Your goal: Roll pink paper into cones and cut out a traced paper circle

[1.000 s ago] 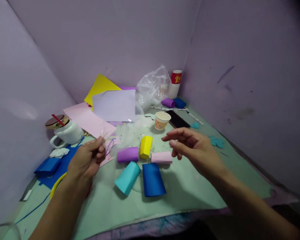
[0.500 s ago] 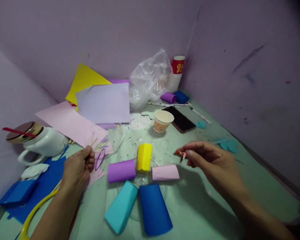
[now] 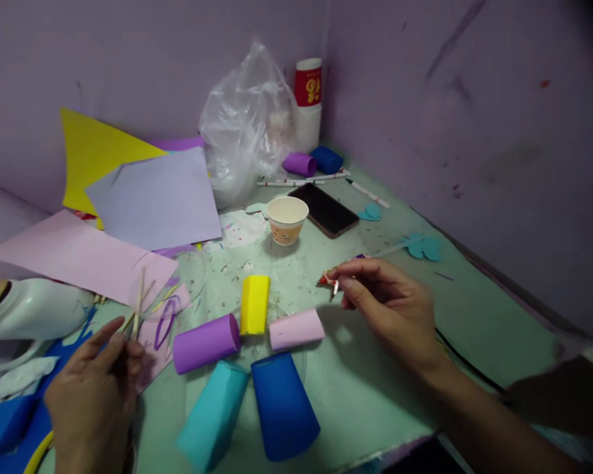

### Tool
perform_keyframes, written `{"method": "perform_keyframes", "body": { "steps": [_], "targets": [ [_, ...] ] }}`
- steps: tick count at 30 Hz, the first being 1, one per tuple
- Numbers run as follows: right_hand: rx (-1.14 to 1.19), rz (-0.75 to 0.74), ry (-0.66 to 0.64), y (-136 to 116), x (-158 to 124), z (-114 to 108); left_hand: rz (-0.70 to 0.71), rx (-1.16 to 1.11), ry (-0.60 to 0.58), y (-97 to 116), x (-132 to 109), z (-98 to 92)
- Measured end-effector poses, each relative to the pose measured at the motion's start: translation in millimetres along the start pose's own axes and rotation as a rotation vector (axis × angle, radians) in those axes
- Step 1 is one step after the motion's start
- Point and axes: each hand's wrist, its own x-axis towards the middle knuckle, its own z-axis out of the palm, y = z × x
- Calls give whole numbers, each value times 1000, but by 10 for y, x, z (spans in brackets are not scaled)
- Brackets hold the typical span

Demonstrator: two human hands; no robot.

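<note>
In my left hand (image 3: 96, 378), at the lower left, the fingers are pinched around thin wooden sticks (image 3: 139, 303) that point upward. My right hand (image 3: 388, 306) is wrapped round a small hot glue gun (image 3: 329, 280), its red nozzle facing left. A translucent glue stick (image 3: 395, 247) juts out behind it, and most of its body is hidden by the hand. Between the hands, rolled paper pieces form a ring: purple (image 3: 206, 343), yellow (image 3: 255, 305), pink (image 3: 296, 329), turquoise (image 3: 215, 415) and blue (image 3: 285, 408). They lie over a clear round disc, partly covered.
A small paper cup (image 3: 286, 220) stands behind the ring, beside a phone (image 3: 326, 210). Paper sheets (image 3: 155, 197) and a clear plastic bag (image 3: 247, 125) lie at the back. A white teapot-like vessel (image 3: 39, 309) is at left. A black cable (image 3: 474, 362) trails rightward from my right hand.
The view has swung to the right, so everything sits further left. My left hand has moved down and toward me with the sticks. My right hand still holds the glue gun near the pink piece.
</note>
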Motion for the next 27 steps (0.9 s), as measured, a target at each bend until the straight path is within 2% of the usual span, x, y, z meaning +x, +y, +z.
{"method": "perform_keyframes", "body": {
  "steps": [4,8,11,14,16,19,21,24,27],
  "targets": [
    [43,-33,22,6,-25,-16,-17,-62,42,107,-112,104],
    [45,-35,16,17,-8,-32,93,-34,125,123,-204,158],
    [-36,-22,-96,5,77,-35,193,5,150,66,-237,138],
    [-288,-51,-279,-73,215,32,280,93,161,34,-258,83],
    [-552,-66,-414,-174,299,157,315,216,122,32,-258,35],
    [-956,-51,-586,-351,355,452,302,424,-66,19,-229,-29],
    [-1098,-51,-647,-440,348,651,295,511,-169,-4,-207,-55],
    [-1155,-64,-650,-495,317,791,315,551,-202,-40,-209,-91],
    [-1114,-124,-568,-496,302,657,400,530,-155,-49,-264,-157]
  ]
}}
